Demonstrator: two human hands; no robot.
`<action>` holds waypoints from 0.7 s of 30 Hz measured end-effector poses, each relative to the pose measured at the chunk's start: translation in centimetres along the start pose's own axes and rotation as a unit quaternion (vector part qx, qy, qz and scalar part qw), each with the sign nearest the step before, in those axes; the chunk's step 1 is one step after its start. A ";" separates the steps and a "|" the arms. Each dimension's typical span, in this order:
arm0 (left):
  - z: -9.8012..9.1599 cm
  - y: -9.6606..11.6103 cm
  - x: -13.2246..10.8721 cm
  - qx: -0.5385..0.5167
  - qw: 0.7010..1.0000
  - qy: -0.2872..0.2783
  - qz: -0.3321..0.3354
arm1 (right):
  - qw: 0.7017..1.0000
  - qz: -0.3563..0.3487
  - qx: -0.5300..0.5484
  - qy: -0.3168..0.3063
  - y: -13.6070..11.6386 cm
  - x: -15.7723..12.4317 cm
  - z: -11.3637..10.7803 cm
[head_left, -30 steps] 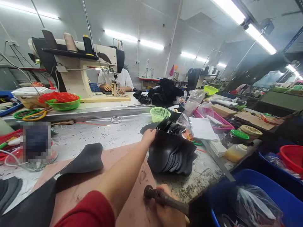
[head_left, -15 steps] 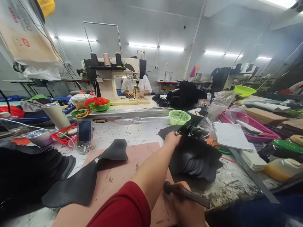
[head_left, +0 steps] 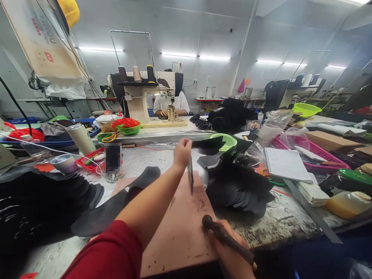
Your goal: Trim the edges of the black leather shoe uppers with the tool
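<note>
My left hand (head_left: 182, 152) is closed on a black leather piece (head_left: 207, 149), lifted off the fanned stack of black leather pieces (head_left: 240, 188) and held above the brown work board (head_left: 177, 228). My right hand (head_left: 229, 252) is closed around the dark wooden handle of a tool (head_left: 226, 238) at the board's near right corner; the tool's head is out of sight. A long black leather piece (head_left: 116, 205) lies across the board's left side.
A heap of black leather (head_left: 31, 209) lies at the left. A green mesh basket (head_left: 225, 141), a spiral notebook (head_left: 283, 164), a pink tray (head_left: 314, 155) and jars (head_left: 348, 176) crowd the right. Across the table, a person in white works at a sewing machine (head_left: 145, 93).
My left hand has lifted one black piece off the stack and swung it left and up over the board. The view has turned left. My right hand keeps its grip on the tool.
</note>
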State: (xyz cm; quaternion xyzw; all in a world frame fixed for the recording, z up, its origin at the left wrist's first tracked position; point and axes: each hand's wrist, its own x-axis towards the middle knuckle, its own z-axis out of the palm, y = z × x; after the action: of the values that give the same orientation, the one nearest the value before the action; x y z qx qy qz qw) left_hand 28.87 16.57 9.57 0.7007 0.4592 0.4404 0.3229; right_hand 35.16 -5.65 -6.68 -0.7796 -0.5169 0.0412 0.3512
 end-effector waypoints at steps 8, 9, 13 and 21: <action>-9.0 -0.5 -11.2 0.092 0.957 -0.243 0.125 | 0.989 -0.060 -0.122 0.053 3.3 -0.8 -1.7; -8.9 -1.7 -13.1 0.091 0.954 -0.269 0.098 | 0.984 -0.082 -0.150 0.052 4.1 -0.6 -1.7; -7.5 -5.8 -18.6 0.044 0.958 -0.282 -0.004 | 0.962 -0.130 -0.236 0.030 5.8 0.1 -1.1; -7.8 -7.4 -19.4 0.002 0.984 -0.176 0.019 | 0.953 -0.215 -0.211 -0.032 6.2 1.3 -0.6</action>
State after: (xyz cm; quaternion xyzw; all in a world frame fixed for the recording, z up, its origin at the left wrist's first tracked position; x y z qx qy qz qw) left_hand 15.34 1.70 0.15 0.7766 0.3824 0.3156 0.3887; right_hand 40.89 -6.22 -9.48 -0.7050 -0.6797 -0.1205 0.1626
